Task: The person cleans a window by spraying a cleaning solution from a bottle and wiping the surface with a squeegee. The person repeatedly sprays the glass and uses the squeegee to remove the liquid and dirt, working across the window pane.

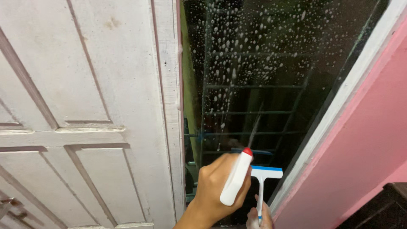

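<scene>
- Left hand (214, 191) gripped white spray bottle (235, 180), red nozzle at 12 toward droplet-covered window glass (271, 63).
- Right hand (259, 216), at 4 o'clock, gripped squeegee (263, 178) handle; blade near glass.

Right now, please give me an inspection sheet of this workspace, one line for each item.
Surface: glass pane, dark, covered with white foam droplets.
Job's things: white spray bottle with red tip; white squeegee with blue edge.
Clutter: nothing seen.
Hands: left hand grips the spray bottle; right hand holds the squeegee handle, low in frame.
Cables: nothing seen.
Surroundings: white panelled door at left, pink wall at right, bars behind the glass.
</scene>
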